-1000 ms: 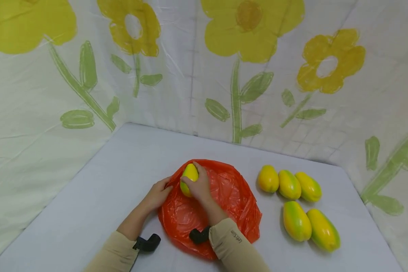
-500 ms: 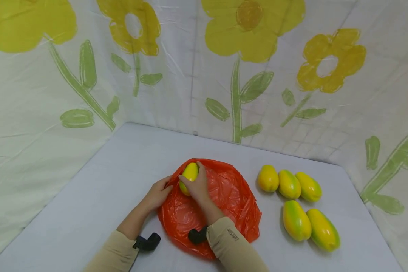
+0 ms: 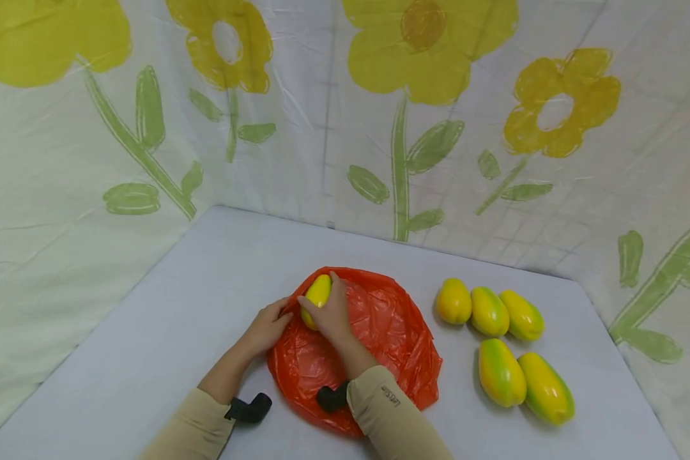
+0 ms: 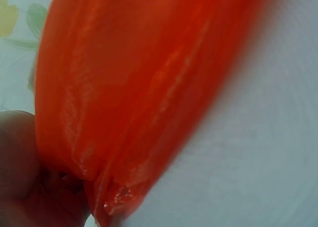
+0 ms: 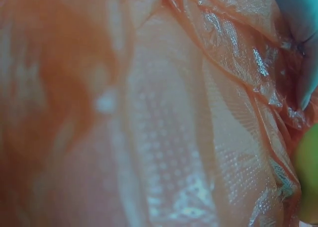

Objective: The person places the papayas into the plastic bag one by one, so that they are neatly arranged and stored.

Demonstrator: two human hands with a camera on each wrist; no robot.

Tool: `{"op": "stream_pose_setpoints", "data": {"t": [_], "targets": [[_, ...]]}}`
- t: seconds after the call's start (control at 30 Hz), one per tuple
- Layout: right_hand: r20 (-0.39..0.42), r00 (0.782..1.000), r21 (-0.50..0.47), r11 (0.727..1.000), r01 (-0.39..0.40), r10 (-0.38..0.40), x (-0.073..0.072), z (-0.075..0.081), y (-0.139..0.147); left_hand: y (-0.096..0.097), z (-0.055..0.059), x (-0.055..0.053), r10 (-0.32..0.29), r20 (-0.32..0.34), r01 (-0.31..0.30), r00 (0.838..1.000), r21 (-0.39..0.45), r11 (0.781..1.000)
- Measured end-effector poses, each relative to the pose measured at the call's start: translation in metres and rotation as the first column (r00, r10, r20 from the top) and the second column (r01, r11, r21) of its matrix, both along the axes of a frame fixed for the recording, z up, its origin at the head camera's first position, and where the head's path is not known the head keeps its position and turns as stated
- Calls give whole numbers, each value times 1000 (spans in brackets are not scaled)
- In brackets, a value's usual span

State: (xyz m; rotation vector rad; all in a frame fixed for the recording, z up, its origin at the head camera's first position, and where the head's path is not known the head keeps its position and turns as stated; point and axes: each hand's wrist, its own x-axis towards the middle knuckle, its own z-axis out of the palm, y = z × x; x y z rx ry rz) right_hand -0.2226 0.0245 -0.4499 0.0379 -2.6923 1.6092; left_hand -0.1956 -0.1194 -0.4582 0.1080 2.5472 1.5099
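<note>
A red plastic bag (image 3: 385,326) lies spread open on the table, its mouth facing up. My left hand (image 3: 267,329) grips the bag's left rim, thumb on the inner side. In the left wrist view, that hand (image 4: 17,162) shows beside the gathered red plastic (image 4: 134,88). My right hand (image 3: 333,316) holds a yellow-green papaya (image 3: 320,289) at the upper left inside the bag's rim. The right wrist view is mostly wrinkled bag plastic (image 5: 174,137), with the green side of the papaya (image 5: 309,172) at the right edge and left-hand fingers (image 5: 293,18) above it.
Several more papayas lie to the right of the bag: three in a back row (image 3: 490,312) and a pair (image 3: 501,374) nearer the front. The white table (image 3: 178,319) meets a flower-printed curtain (image 3: 299,160) at the back.
My right hand and the papaya have shifted slightly left, toward the left hand and the rim. The left hand keeps its hold; the other papayas stay where they were.
</note>
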Motion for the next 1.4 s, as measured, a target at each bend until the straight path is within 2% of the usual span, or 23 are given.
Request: {"op": "stream_pose_setpoints", "data": {"t": [0.27, 0.57, 0.87, 1.03, 1.2, 1.4], "targets": [[41, 998, -89, 995, 43, -39, 1, 2, 3, 0, -1, 0, 0, -9, 0, 1000, 20, 1000], [11, 998, -71, 996, 57, -56, 1, 4, 11, 0, 0, -1, -4, -34, 4, 999, 3, 1000], [79, 996, -83, 995, 58, -51, 11, 23, 22, -1, 0, 0, -5, -38, 5, 999, -8, 1000], [111, 993, -74, 997, 34, -26, 10, 33, 36, -1, 1, 1, -5, -27, 5, 1000, 5, 1000], [131, 991, -32, 999, 24, -20, 7, 35, 57, -2, 0, 1, -8, -28, 8, 1000, -2, 1000], [91, 995, 33, 999, 40, -42, 4, 41, 89, -1, -1, 0, -5, -18, 5, 1000, 11, 1000]]}}
